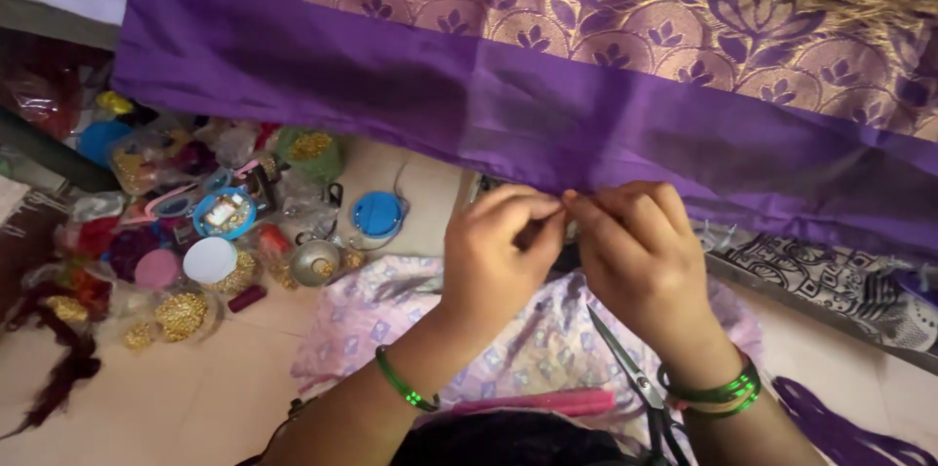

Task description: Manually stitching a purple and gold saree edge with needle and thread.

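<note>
Taking the purple cloth (547, 95) with its gold flower border as the landmark: below its left end lies a heap of small craft supplies (195, 232), too jumbled to count in full, though two round lids show, one white (210, 260) and one pink (156, 269), along with one small metal bowl (316, 261) and one blue round disc (378, 215) nearer the cloth's middle. Under the cloth's lower hem, about midway along it, the person's two hands meet. The left hand (493, 251) has its fingertips pinched shut on the hem edge, and one green bangle sits on its wrist. Just beside it and touching at the fingertips, the right hand (640, 256) is likewise closed in a pinch on the same edge; its wrist carries green bangles, at least two, the exact number unclear. Below the hands lie one pale printed fabric (391, 315), one pink stick-like tool (547, 402), and one pair of scissors (630, 378) resting under the right wrist.
</note>
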